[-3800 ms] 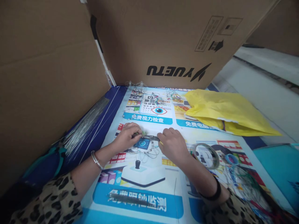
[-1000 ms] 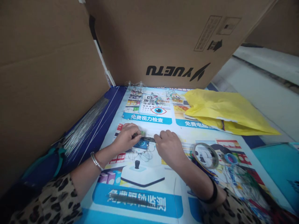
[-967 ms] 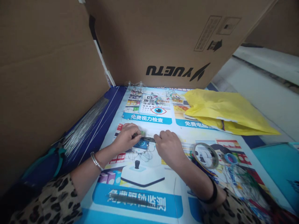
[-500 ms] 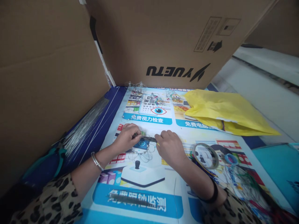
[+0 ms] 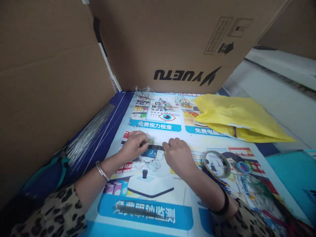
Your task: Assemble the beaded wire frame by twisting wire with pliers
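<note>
My left hand [image 5: 134, 144] is closed in a pinch over the printed sheet; thin wire shows at its fingertips, mostly hidden by them. My right hand [image 5: 178, 154] is closed around a slim dark metal tool that looks like pliers [image 5: 157, 147]. The tool's narrow end reaches left to my left fingertips, and its grip is hidden in my right palm. Just below, a beaded wire piece [image 5: 149, 161] with thin looped petals hangs or lies; I cannot tell whether it joins the held wire.
A bundle of straight wires [image 5: 91, 131] lies left, beside teal-handled pliers [image 5: 64, 162]. Dark short wires [image 5: 143, 209] lie in front. A tape roll [image 5: 228, 164] and tangled coloured wires [image 5: 259, 194] are right, below a yellow bag [image 5: 237, 115]. Cardboard [image 5: 182, 42] stands behind.
Over the last few seconds my right hand has shifted slightly left, nearer my left hand. My left hand keeps its pinch in nearly the same place.
</note>
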Demonstrator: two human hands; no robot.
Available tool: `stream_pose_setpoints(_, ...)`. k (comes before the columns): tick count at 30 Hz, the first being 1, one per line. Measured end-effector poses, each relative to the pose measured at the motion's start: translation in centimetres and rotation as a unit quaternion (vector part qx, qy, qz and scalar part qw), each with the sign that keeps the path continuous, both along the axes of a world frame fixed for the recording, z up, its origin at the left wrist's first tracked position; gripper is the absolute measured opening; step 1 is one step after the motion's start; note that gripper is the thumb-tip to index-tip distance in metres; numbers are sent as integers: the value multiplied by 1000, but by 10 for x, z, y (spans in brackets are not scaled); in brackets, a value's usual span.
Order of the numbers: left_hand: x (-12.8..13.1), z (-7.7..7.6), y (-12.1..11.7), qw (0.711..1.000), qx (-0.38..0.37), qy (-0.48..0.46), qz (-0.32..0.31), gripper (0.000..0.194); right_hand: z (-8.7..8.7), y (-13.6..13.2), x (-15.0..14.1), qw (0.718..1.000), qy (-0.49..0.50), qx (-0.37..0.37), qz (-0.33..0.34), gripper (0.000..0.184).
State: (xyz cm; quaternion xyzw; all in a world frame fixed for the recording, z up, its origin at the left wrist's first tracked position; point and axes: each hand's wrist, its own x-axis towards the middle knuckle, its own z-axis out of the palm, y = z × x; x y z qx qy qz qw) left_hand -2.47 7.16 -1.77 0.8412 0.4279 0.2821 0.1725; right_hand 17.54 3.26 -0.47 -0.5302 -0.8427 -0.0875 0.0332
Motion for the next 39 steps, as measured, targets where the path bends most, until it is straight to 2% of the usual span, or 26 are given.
stream_pose_setpoints(39,0,2,-1,1000,-17,-12,-9,14,-1,0,1,1000,0,5,6,12)
